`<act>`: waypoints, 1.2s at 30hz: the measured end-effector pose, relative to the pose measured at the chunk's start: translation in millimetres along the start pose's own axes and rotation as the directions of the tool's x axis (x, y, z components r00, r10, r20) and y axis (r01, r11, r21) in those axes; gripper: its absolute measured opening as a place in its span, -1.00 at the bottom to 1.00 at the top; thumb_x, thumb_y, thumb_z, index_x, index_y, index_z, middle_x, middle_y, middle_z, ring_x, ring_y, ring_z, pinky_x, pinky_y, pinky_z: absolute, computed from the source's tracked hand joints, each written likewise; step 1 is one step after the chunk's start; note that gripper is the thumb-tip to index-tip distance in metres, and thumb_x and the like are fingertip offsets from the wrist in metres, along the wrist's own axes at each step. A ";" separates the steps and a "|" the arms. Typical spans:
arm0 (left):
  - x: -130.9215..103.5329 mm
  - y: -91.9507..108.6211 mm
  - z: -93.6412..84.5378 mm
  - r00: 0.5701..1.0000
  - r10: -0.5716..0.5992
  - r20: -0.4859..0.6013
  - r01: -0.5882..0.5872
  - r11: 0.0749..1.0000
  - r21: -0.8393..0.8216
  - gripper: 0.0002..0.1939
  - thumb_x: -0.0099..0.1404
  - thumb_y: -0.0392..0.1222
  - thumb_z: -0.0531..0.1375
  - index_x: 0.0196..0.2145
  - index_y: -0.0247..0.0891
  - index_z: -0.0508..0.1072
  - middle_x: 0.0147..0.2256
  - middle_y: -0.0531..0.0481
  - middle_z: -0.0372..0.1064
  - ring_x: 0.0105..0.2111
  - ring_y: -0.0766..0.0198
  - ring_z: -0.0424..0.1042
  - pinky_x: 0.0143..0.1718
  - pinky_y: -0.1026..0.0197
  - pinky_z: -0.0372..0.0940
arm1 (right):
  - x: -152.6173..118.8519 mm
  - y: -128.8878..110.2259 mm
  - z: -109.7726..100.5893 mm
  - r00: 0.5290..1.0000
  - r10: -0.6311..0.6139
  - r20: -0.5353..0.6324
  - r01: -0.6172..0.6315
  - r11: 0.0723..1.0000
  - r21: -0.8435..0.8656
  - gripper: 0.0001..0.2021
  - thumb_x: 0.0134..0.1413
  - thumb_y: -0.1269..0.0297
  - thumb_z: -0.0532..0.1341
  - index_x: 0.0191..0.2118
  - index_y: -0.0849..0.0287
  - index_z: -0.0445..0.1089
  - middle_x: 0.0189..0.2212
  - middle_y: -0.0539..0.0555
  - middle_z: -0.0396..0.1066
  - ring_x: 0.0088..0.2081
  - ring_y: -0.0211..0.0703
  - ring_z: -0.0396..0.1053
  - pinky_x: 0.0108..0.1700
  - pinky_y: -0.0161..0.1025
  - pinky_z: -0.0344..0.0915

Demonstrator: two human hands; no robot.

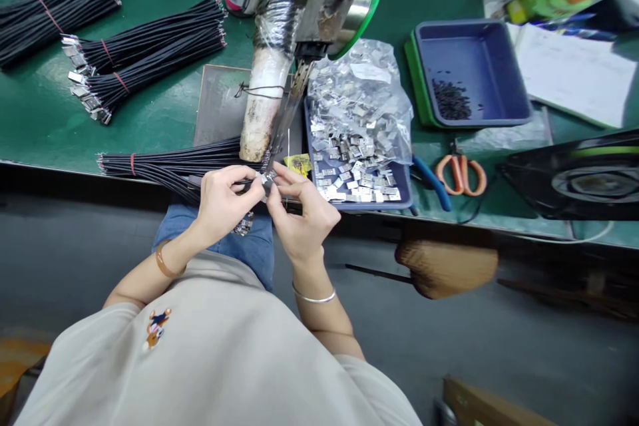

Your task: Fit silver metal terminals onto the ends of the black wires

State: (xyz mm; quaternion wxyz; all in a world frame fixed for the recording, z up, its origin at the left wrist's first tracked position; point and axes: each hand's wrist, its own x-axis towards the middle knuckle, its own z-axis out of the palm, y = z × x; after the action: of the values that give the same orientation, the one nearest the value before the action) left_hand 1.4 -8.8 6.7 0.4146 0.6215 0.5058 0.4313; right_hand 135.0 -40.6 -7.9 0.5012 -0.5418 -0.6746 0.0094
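Note:
My left hand (224, 203) pinches a black cable near its end, at the table's front edge. Facing it, my right hand (304, 213) has its thumb and fingers closed on a small metal connector (267, 181) at that cable's end. The fingertips of both hands nearly meet below the tip of a soldering fixture (284, 116). A bundle of black cables (174, 161) lies behind my left hand. To the right of my hands, a blue tray (407, 190) holds many metal connectors (357, 173) and a clear plastic bag (369, 73).
A taped duct (264, 80) hangs over the work spot, beside a solder reel (362, 20). Tied cable bundles (154, 46) lie at the left. Rightward are a blue bin (479, 73), orange-handled pliers (460, 174), papers (574, 73) and a black device (579, 176).

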 end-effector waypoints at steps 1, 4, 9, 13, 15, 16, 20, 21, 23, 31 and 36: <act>0.3 0.6 0.0 1.000 0.002 -0.005 -0.002 1.000 0.012 -0.84 0.20 -0.25 0.20 -0.47 -0.32 0.55 -0.45 0.01 0.54 -0.45 0.37 0.46 -0.46 0.42 0.31 | 1.0 -0.3 -0.2 1.000 0.002 0.006 -0.002 1.000 -0.005 -0.86 0.21 0.43 0.25 -0.37 0.09 0.33 -0.14 0.11 0.64 -0.31 -0.13 0.64 -0.27 -0.25 0.59; 0.7 2.2 0.3 1.000 0.019 -0.015 -0.019 0.999 0.039 -0.84 0.21 -0.25 0.19 -0.47 -0.32 0.54 -0.45 0.01 0.54 -0.46 0.38 0.45 -0.47 0.42 0.30 | 3.7 -0.1 -0.9 1.000 -0.021 0.015 0.021 1.000 -0.015 -0.84 0.21 0.44 0.25 -0.38 0.09 0.32 -0.13 0.12 0.64 -0.31 -0.14 0.64 -0.27 -0.25 0.60; 1.0 4.0 1.1 0.998 0.059 -0.029 -0.055 0.993 0.107 -0.84 0.19 -0.27 0.18 -0.52 -0.30 0.49 -0.49 0.02 0.51 -0.51 0.40 0.39 -0.52 0.43 0.25 | 4.8 2.1 -1.5 0.996 -0.079 0.036 0.079 0.997 -0.014 -0.81 0.19 0.48 0.24 -0.39 0.07 0.31 -0.13 0.11 0.64 -0.28 -0.13 0.64 -0.24 -0.25 0.61; 1.4 3.7 1.7 0.994 0.100 -0.042 -0.092 0.983 0.159 -0.85 0.19 -0.28 0.18 -0.51 -0.30 0.48 -0.49 0.02 0.50 -0.51 0.40 0.37 -0.52 0.41 0.24 | 3.4 2.7 -1.8 0.997 -0.066 0.043 0.066 0.998 0.008 -0.83 0.19 0.48 0.24 -0.37 0.07 0.32 -0.11 0.10 0.63 -0.19 -0.10 0.64 -0.18 -0.23 0.61; 1.6 3.5 1.9 0.992 0.118 -0.043 -0.109 0.979 0.170 -0.85 0.20 -0.28 0.18 -0.51 -0.30 0.48 -0.49 0.01 0.49 -0.51 0.40 0.37 -0.52 0.41 0.24 | 3.6 2.6 -1.9 0.998 -0.046 0.041 0.046 0.999 0.012 -0.83 0.18 0.48 0.24 -0.37 0.07 0.32 -0.11 0.11 0.63 -0.19 -0.11 0.64 -0.18 -0.23 0.61; 1.6 3.5 1.9 0.991 0.124 -0.044 -0.115 0.979 0.170 -0.85 0.21 -0.29 0.17 -0.50 -0.30 0.48 -0.48 0.01 0.49 -0.51 0.40 0.37 -0.53 0.41 0.23 | 3.9 2.5 -1.9 0.999 -0.038 0.039 0.037 0.999 0.009 -0.83 0.18 0.48 0.24 -0.37 0.07 0.32 -0.11 0.11 0.63 -0.21 -0.12 0.64 -0.19 -0.24 0.60; 1.7 3.9 2.0 0.989 0.137 -0.047 -0.128 0.979 0.160 -0.85 0.22 -0.31 0.17 -0.50 -0.30 0.48 -0.48 0.01 0.49 -0.51 0.41 0.36 -0.54 0.42 0.21 | 5.6 2.1 -1.8 0.999 -0.031 0.026 0.031 1.000 0.000 -0.83 0.17 0.48 0.26 -0.37 0.08 0.32 -0.14 0.11 0.64 -0.29 -0.15 0.63 -0.24 -0.26 0.58; 1.7 4.1 2.0 0.989 0.138 -0.047 -0.129 0.978 0.162 -0.85 0.22 -0.31 0.17 -0.49 -0.30 0.47 -0.48 0.01 0.48 -0.52 0.41 0.36 -0.54 0.41 0.21 | 5.8 2.1 -1.7 0.999 -0.031 0.025 0.031 1.000 0.002 -0.83 0.17 0.48 0.26 -0.37 0.08 0.32 -0.15 0.11 0.64 -0.29 -0.15 0.63 -0.23 -0.26 0.58; 1.8 4.6 2.0 0.989 0.138 -0.047 -0.128 0.976 0.174 -0.84 0.22 -0.31 0.16 -0.50 -0.30 0.47 -0.49 0.02 0.48 -0.52 0.41 0.35 -0.54 0.41 0.20 | 5.9 1.8 -1.7 0.999 -0.022 0.028 0.022 1.000 0.008 -0.84 0.18 0.46 0.25 -0.37 0.07 0.34 -0.14 0.10 0.64 -0.28 -0.15 0.63 -0.22 -0.24 0.58; 0.8 8.5 1.4 0.981 0.183 -0.057 -0.170 0.969 0.180 -0.84 0.25 -0.31 0.16 -0.48 -0.29 0.46 -0.48 0.02 0.47 -0.51 0.41 0.35 -0.52 0.39 0.21 | 7.9 -1.9 -3.0 1.000 -0.014 0.008 0.014 1.000 0.010 -0.84 0.16 0.48 0.27 -0.36 0.07 0.37 -0.15 0.09 0.64 -0.21 -0.12 0.63 -0.18 -0.21 0.60; -0.3 6.0 0.9 0.985 0.168 -0.050 -0.156 0.971 0.183 -0.86 0.23 -0.33 0.17 -0.48 -0.30 0.47 -0.49 0.03 0.47 -0.52 0.41 0.35 -0.53 0.39 0.21 | 5.5 -1.6 -2.9 0.998 -0.047 0.033 0.046 0.998 0.038 -0.84 0.15 0.50 0.27 -0.37 0.09 0.35 -0.12 0.13 0.63 -0.17 -0.12 0.63 -0.17 -0.25 0.61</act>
State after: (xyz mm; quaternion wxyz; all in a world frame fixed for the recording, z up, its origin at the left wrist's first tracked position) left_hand 3.8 -10.1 12.1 0.3040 0.6809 0.5033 0.4367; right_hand 136.3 -38.6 -1.9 0.4999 -0.5163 -0.6951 0.0193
